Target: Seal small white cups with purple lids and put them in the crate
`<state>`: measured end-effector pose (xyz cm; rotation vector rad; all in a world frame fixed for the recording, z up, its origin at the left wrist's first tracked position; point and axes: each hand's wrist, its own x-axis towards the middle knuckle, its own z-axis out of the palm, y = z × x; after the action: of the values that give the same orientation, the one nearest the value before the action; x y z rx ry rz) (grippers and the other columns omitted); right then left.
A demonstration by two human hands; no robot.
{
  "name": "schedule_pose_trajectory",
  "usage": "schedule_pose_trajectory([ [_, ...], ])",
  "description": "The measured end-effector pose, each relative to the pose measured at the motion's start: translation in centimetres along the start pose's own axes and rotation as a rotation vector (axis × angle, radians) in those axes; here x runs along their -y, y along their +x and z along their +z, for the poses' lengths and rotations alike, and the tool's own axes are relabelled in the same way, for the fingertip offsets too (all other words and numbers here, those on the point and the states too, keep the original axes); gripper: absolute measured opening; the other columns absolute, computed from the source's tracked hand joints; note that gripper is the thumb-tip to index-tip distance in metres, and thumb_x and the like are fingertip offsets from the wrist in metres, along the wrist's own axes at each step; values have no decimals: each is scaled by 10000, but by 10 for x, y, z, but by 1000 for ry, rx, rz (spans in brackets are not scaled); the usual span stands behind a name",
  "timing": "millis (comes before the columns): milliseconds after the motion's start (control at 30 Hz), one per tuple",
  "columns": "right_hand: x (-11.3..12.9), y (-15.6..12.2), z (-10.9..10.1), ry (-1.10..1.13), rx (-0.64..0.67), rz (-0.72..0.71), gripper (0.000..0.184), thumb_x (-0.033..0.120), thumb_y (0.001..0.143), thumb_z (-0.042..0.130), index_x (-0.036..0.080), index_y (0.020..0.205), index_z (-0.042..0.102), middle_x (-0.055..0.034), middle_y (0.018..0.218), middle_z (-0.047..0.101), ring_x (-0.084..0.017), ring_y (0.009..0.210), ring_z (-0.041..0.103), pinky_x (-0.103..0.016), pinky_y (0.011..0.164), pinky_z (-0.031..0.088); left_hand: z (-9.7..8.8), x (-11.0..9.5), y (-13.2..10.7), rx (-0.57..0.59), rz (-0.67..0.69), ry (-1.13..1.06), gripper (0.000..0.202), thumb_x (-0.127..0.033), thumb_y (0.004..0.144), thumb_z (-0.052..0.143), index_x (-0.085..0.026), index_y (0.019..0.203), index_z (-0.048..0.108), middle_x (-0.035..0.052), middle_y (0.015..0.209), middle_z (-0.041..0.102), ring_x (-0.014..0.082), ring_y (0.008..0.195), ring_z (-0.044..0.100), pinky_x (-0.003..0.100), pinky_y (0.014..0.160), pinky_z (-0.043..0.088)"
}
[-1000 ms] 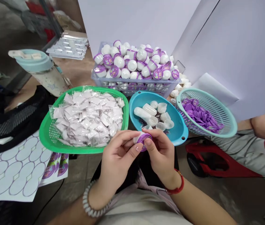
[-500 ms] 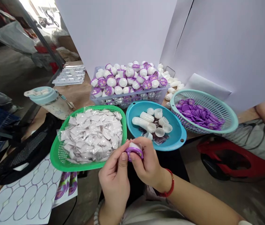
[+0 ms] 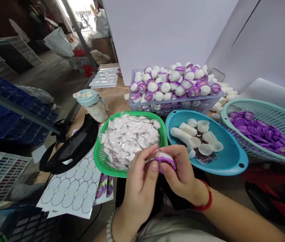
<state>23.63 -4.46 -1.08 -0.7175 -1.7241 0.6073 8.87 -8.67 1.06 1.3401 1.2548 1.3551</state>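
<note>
over the lap, at the surface's near edge: left hand [image 3: 139,190] and right hand [image 3: 181,171] hold a small white plastic cup [image 3: 164,157] up close, a purple ring [image 3: 169,163] around its rim.
fingers: together from both sides, clamped on the cup; right fingers [image 3: 174,153] press near the ring, likely for a steady grip.
just ahead: a green plastic basket [image 3: 98,158] of white sachets [image 3: 129,137] and a teal plastic bowl [image 3: 233,164] of white cups [image 3: 204,126] sit nearest the hands, probably for easy reach.
further back: a lavender plastic crate [image 3: 172,107] piled with finished-looking purple-topped cups [image 3: 175,82], and a mint plastic basket [image 3: 258,105] tilted on the teal bowl's far side, holding purple lids [image 3: 263,131], seemingly sorted by kind.
</note>
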Motion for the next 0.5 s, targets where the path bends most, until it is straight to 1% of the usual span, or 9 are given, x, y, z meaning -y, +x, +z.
schedule_pose_trajectory([
  [67,1,4,6,76,21,-10,311,316,1074,585,291,1366,483,-43,1047,631,-164,769,636,-287,663,572,-12,-4,5,109,97,107,343,-351,1097,553,-324,1413,682,54,1403,724,197,1277,679,294,1100,530],
  [100,2,5,9,125,40,-4,352,326,1075,589,304,1400,455,-39,1050,625,-164,770,632,-286,666,574,-17,-4,6,137,132,139,338,-351,1103,539,-320,1409,679,52,1381,727,191,1263,676,287,1101,517],
  [133,4,7,13,168,60,11,383,338,1076,593,315,1424,434,-34,1044,619,-164,771,629,-284,667,576,-22,-3,7,128,161,149,324,-354,1107,530,-317,1389,684,46,1343,735,186,1235,680,279,1088,515],
  [233,7,10,24,208,121,43,407,374,1089,572,303,1469,445,-59,1108,627,-184,871,662,-302,745,613,-30,1,4,-26,225,137,299,-352,1118,500,-328,1367,664,30,1290,720,176,1206,669,262,1047,522],
  [300,9,10,31,177,123,14,402,355,1113,513,277,1506,474,-86,1179,640,-196,969,684,-311,822,629,-31,2,-1,-124,277,190,301,-345,1122,487,-319,1385,632,38,1271,698,171,1188,658,253,1024,524],
  [400,10,10,41,124,56,-87,448,278,1123,466,269,1571,469,-100,1222,660,-213,1093,699,-331,936,629,-30,1,-7,-218,368,383,325,-374,1130,448,-244,1393,588,69,1176,668,171,1082,651,250,957,533],
  [467,10,10,47,107,11,-133,472,252,1112,478,276,1583,472,-104,1234,670,-226,1131,705,-354,972,629,-27,-1,-8,-282,416,486,354,-400,1140,392,-201,1371,572,80,1119,650,174,1011,637,256,911,535],
  [500,10,10,49,106,-3,-142,473,250,1108,484,280,1580,480,-103,1225,680,-231,1123,713,-363,965,634,-26,-2,-8,-310,435,520,362,-408,1142,376,-190,1357,567,82,1100,644,176,988,630,259,896,534],
])
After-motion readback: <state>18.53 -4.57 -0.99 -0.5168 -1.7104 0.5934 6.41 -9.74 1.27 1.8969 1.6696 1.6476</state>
